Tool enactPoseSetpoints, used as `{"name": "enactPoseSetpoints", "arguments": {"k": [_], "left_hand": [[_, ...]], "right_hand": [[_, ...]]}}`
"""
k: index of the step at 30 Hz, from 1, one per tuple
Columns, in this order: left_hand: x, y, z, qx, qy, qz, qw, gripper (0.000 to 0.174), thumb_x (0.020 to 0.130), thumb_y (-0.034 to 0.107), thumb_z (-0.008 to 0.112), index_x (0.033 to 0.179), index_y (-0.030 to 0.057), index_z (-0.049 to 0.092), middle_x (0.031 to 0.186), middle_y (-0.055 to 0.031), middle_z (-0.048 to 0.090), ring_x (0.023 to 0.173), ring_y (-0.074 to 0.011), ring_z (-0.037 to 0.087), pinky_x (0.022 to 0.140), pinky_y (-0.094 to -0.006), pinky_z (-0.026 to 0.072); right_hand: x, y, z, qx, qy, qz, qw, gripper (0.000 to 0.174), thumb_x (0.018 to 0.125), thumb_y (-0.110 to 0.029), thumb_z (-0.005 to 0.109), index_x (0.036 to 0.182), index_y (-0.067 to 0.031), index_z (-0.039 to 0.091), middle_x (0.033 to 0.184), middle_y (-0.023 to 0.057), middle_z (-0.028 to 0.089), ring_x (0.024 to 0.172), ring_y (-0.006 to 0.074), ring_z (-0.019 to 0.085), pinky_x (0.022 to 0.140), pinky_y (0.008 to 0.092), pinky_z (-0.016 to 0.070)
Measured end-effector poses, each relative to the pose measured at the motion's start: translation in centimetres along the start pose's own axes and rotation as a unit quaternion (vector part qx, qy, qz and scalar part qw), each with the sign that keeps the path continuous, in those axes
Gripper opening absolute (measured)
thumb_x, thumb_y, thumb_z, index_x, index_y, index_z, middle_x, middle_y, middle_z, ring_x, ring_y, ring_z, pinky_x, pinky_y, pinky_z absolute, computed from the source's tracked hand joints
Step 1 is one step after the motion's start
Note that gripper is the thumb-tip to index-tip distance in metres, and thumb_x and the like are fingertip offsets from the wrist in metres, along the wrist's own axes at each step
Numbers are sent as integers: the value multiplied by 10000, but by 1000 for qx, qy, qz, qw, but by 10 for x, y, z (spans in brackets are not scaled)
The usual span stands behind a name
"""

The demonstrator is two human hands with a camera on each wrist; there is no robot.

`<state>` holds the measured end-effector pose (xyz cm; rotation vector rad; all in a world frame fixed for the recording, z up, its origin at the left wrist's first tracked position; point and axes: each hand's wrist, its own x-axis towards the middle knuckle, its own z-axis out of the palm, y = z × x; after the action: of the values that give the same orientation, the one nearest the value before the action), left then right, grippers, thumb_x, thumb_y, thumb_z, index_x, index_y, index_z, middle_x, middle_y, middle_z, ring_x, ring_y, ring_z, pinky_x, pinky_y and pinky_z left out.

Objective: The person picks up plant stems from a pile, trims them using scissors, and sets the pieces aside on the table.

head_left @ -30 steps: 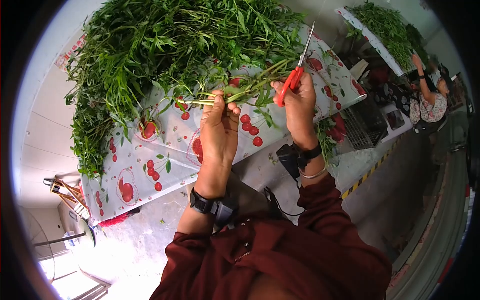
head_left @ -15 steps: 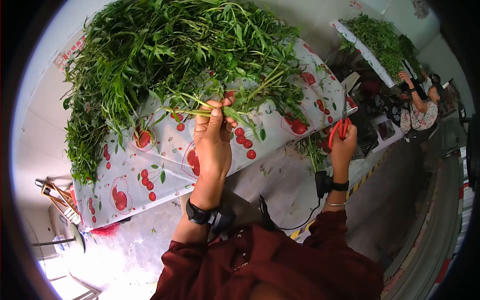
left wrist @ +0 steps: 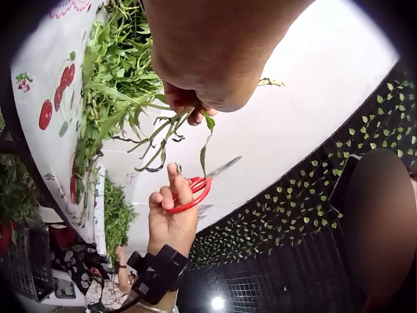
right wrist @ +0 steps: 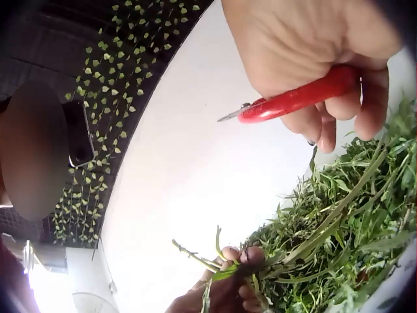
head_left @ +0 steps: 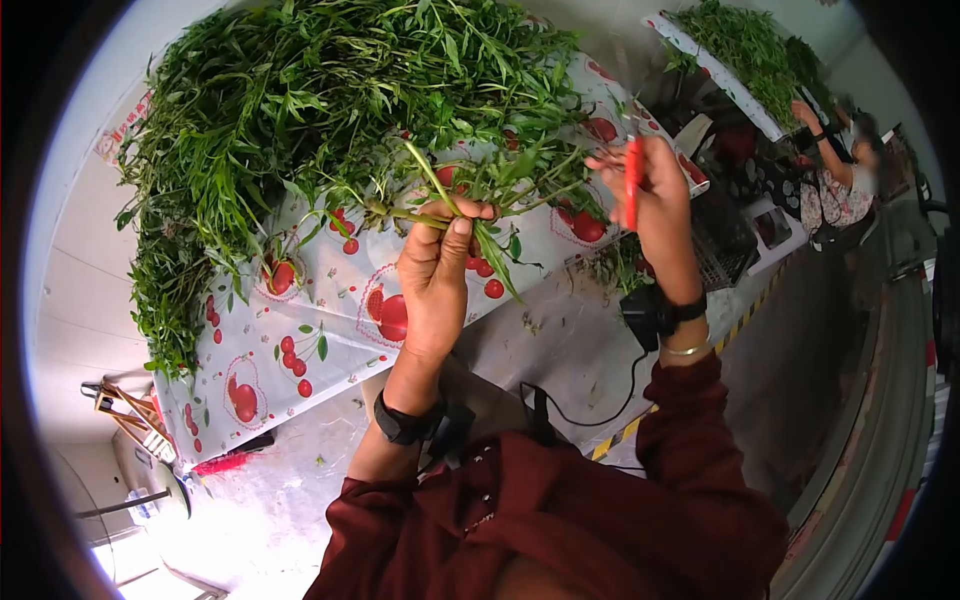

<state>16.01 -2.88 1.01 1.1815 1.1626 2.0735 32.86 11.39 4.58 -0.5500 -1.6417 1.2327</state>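
My left hand (head_left: 435,280) pinches a small bunch of green stems (head_left: 428,178) between thumb and fingers, above the cherry-printed tablecloth. Leafy ends of the bunch stick out to the right, toward my right hand (head_left: 660,215). Red-handled scissors (head_left: 633,185) hang on that right hand, with its fingers through the loops. In the left wrist view the scissors (left wrist: 195,192) have their blades pointing away from the palm. The right wrist view shows the left hand (right wrist: 225,287) around the stems, and the scissors (right wrist: 300,98) apart from them.
A large heap of leafy greens (head_left: 330,90) covers the far side of the table (head_left: 340,350). At the right are a black crate (head_left: 722,240), a second table with greens (head_left: 745,65) and another person (head_left: 845,190). A stool (head_left: 172,490) stands at the lower left.
My right hand moved out to the right with the scissors, then back up toward the bunch. The stems in my left hand have shifted, one now angled upward.
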Motion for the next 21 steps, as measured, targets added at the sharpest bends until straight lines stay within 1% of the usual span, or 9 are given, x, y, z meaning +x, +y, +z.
{"name": "enactPoseSetpoints", "arguments": {"k": [1,2,3,4,6,8,10,16,21], "left_hand": [[-1,1,1,-5,-1,-21,1000,119,943,98,482,1011,47,564,971,-53,620,771,-84,498,703,-220,393],[-2,0,0,-5,1,-21,1000,119,943,98,482,1011,47,564,971,-53,620,771,-84,498,703,-220,393],[-2,-2,0,-7,-2,-12,1000,111,943,88,481,1001,43,564,970,-46,617,726,-72,470,668,-209,402],[-2,-4,0,-10,-4,-2,1000,104,944,78,480,990,38,563,970,-39,615,681,-59,441,633,-198,412],[-3,-4,-2,-1,-4,-6,1000,108,945,78,478,995,40,566,968,-32,616,687,-56,441,635,-195,410],[-5,-3,-2,9,-7,-11,1000,112,946,78,477,1000,43,568,966,-25,617,694,-53,441,637,-192,408],[-6,-3,-3,14,-15,-23,1000,119,945,74,478,1010,48,574,959,-15,619,705,-48,442,637,-188,404],[-7,-4,-4,41,-13,-24,999,123,947,71,473,1011,48,575,950,-7,617,713,-50,449,631,-188,399],[-7,-6,-2,39,-12,-22,999,119,949,68,468,1007,48,569,934,-6,611,705,-45,442,629,-188,402]], "right_hand": [[5,2,5,1,0,2,1000,239,833,-59,627,1017,-21,479,904,41,589,746,75,570,577,200,464],[10,5,10,-15,-37,-5,999,233,822,-50,629,1002,-10,485,884,43,590,741,81,563,605,213,460],[14,7,13,-30,-75,-12,997,227,811,-40,630,987,1,492,864,44,591,735,87,557,633,225,457],[16,8,15,-31,-79,-12,996,227,811,-40,630,987,1,492,864,44,591,735,87,557,633,225,457],[19,13,18,-180,-87,19,980,210,784,-22,634,948,17,508,803,54,586,703,91,528,616,248,445],[21,27,21,-160,-79,11,984,207,762,-9,634,926,26,511,761,65,574,678,91,502,610,258,432],[20,31,23,-222,-124,37,966,152,842,-8,600,958,-14,502,813,-5,575,691,41,511,606,193,422],[14,37,33,-186,-147,51,970,226,809,74,563,1013,-5,507,850,-8,553,756,35,495,625,192,414],[11,38,39,-176,-132,50,974,266,792,97,545,1036,-2,506,871,4,554,780,52,505,651,209,429]]}}
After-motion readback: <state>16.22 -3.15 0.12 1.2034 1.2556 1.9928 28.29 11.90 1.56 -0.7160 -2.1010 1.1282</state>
